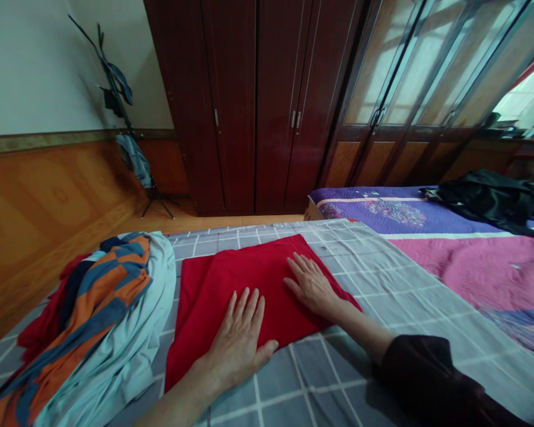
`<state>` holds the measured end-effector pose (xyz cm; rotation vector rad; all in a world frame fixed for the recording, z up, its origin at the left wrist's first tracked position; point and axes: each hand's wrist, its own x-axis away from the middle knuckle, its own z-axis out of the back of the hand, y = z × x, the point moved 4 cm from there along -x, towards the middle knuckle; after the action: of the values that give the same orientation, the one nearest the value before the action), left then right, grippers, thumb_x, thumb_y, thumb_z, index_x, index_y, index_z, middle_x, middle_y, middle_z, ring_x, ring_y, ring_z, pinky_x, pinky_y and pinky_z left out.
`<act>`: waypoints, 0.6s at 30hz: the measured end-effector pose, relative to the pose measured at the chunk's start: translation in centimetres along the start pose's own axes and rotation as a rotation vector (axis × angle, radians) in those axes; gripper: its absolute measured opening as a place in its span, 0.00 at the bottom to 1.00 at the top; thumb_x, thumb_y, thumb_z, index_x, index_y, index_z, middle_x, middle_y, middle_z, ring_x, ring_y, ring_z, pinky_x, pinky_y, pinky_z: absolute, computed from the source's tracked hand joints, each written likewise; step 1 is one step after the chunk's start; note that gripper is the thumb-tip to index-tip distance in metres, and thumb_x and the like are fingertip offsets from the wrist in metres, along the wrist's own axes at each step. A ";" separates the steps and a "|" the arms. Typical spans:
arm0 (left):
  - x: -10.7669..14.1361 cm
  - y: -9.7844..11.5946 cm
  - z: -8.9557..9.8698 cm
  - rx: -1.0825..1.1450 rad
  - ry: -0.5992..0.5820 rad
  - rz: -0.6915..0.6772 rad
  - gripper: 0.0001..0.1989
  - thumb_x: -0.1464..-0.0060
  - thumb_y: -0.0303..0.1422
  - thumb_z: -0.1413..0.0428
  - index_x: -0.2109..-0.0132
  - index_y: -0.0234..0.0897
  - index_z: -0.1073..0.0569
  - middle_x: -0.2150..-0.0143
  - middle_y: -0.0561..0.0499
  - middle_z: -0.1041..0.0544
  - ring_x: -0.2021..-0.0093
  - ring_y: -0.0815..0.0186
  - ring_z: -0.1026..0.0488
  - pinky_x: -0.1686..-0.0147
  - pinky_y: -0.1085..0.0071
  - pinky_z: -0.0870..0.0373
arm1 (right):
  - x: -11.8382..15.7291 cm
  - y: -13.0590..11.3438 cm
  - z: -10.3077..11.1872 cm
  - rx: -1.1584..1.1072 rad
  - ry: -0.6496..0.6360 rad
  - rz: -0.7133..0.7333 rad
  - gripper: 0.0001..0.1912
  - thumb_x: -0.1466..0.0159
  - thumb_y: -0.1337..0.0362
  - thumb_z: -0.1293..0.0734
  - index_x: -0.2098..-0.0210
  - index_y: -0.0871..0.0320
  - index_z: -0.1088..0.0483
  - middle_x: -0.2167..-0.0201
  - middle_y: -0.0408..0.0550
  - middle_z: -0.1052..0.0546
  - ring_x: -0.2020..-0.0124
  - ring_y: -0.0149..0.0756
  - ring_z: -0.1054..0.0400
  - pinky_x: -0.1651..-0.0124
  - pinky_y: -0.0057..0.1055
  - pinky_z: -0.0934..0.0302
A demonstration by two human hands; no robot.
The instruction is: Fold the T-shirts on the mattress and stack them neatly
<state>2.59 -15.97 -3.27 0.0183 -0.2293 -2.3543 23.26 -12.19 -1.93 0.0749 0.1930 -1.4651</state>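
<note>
Across the middle of the frame, a red cloth point(267, 273) lies on the grey checked bed point(289, 391), spread out and nearly flat, and I have both hands on it. As I judge it, most of the cloth is straight: the upper and right edges run fairly clean, while a few soft creases cross the left part and the left edge looks layered. How many layers there are, I cannot tell. At the lower left, the heap of clothes point(115, 290), with orange-and-blue, pale blue, navy and red pieces, lies loose and rumpled beside the cloth, with no neat shape to it.

My left hand point(235, 344) rests palm down on the lower centre of the cloth, its fingers slightly spread and the thumb well out, close to the lower edge. My right hand point(314, 289) lies palm down on the right part, fingers gently fanned, thumb apart. Both touch the cloth from above; neither pinches anything.
</note>
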 end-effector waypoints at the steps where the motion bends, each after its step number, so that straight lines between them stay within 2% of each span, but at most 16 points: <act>1: 0.0 0.0 0.1 0.005 -0.005 -0.001 0.39 0.40 0.54 0.61 0.32 0.31 0.55 0.30 0.41 0.62 0.32 0.50 0.69 0.35 0.48 0.64 | 0.4 -0.6 -0.2 -0.012 -0.004 0.047 0.30 0.33 0.53 0.45 0.37 0.63 0.44 0.35 0.60 0.45 0.35 0.51 0.54 0.36 0.47 0.56; 4: -0.2 0.7 0.5 0.034 -0.008 0.023 0.39 0.40 0.54 0.61 0.32 0.30 0.55 0.30 0.40 0.60 0.31 0.51 0.66 0.35 0.49 0.62 | 1.5 -2.0 -0.6 -0.031 -0.003 0.113 0.29 0.32 0.53 0.46 0.38 0.63 0.43 0.36 0.59 0.44 0.35 0.51 0.53 0.36 0.48 0.54; 6: -0.7 2.0 0.9 0.053 0.017 0.028 0.38 0.39 0.52 0.61 0.32 0.29 0.56 0.30 0.39 0.59 0.31 0.52 0.65 0.35 0.50 0.61 | 1.8 -2.1 -0.9 -0.025 0.004 0.119 0.28 0.32 0.55 0.46 0.38 0.64 0.42 0.36 0.59 0.43 0.35 0.51 0.52 0.37 0.48 0.53; 10: -3.5 5.7 0.9 0.082 0.116 -0.107 0.41 0.39 0.52 0.58 0.31 0.28 0.62 0.30 0.39 0.62 0.31 0.55 0.69 0.34 0.53 0.63 | 1.8 -1.4 -1.6 0.019 0.002 0.186 0.27 0.34 0.62 0.44 0.37 0.64 0.44 0.35 0.59 0.45 0.35 0.53 0.54 0.37 0.50 0.52; 12: -5.0 6.7 0.4 0.089 0.155 -0.142 0.45 0.41 0.54 0.57 0.32 0.27 0.65 0.30 0.38 0.63 0.31 0.55 0.71 0.34 0.52 0.65 | 1.8 -1.1 -2.0 0.040 -0.004 0.216 0.28 0.35 0.64 0.42 0.37 0.64 0.45 0.35 0.60 0.46 0.35 0.53 0.55 0.37 0.50 0.51; 15: -6.2 6.3 -0.4 0.098 0.142 -0.081 0.49 0.44 0.58 0.58 0.32 0.26 0.67 0.30 0.37 0.66 0.31 0.53 0.71 0.35 0.50 0.65 | 1.8 -0.8 -2.2 0.039 0.018 0.216 0.27 0.35 0.65 0.43 0.37 0.63 0.43 0.36 0.59 0.44 0.35 0.52 0.52 0.38 0.49 0.50; 18: -5.2 4.7 -0.6 0.093 0.069 -0.015 0.47 0.43 0.59 0.63 0.32 0.27 0.64 0.30 0.38 0.65 0.31 0.54 0.71 0.35 0.50 0.65 | 1.7 -0.9 -2.0 0.000 0.079 0.213 0.24 0.33 0.63 0.45 0.39 0.62 0.40 0.37 0.57 0.41 0.36 0.50 0.50 0.38 0.48 0.50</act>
<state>9.66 -15.69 -3.34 0.1466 -0.3049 -2.3512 22.40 -13.64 -4.14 0.1492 0.2413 -1.2512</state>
